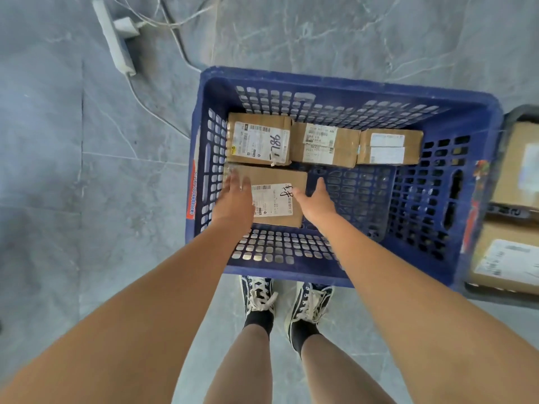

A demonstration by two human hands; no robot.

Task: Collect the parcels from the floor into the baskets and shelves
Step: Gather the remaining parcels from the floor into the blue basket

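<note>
A blue basket (pixel 472 182) stands on the grey floor (pixel 58 199). Inside, three parcels line its 12 o'clock wall; a fourth parcel (pixel 277 196) lies at 9 o'clock. The left hand (pixel 234 199), fingers straight, rests on its left end; the right hand (pixel 316 201), fingers spread and relaxed, sits at its right edge. A power strip (pixel 113 36) lies at 11 o'clock.

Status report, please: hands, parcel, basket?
Left hand and right hand open over brown cardboard parcel, no grip. Parcel lies flat in blue plastic basket, beside three more parcels. Nothing in the way.
</note>
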